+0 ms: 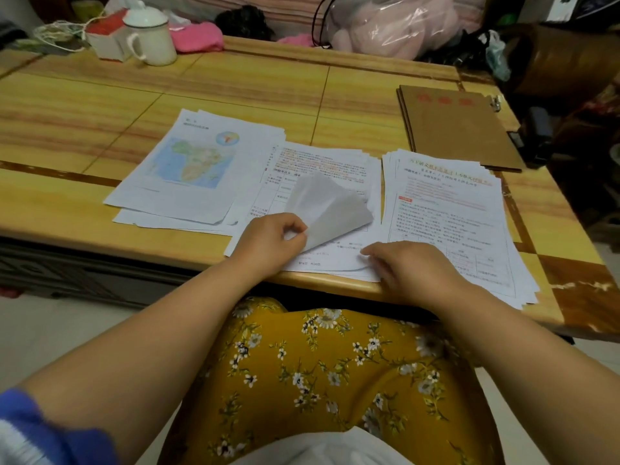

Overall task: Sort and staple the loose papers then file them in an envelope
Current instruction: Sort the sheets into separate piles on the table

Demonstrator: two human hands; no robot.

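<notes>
Three piles of printed paper lie side by side on the wooden table (100, 105). The left pile (188, 169) has a map page on top. In the middle pile (322, 166) my left hand (271, 241) pinches the near corner of the top sheet (327, 204) and curls it upward, showing its blank back. My right hand (409, 266) rests on the middle pile's near right corner, fingers bent. The right pile (449, 213) carries red and black text. Brown envelopes (459, 129) are stacked at the far right. A black stapler (536, 139) sits just beyond them at the table's edge.
A white lidded mug (151, 36), a small box (107, 38), string and pink cloth (198, 36) crowd the far left of the table. A clear plastic bag (396, 21) lies behind. My lap in yellow flowered fabric is under the near edge.
</notes>
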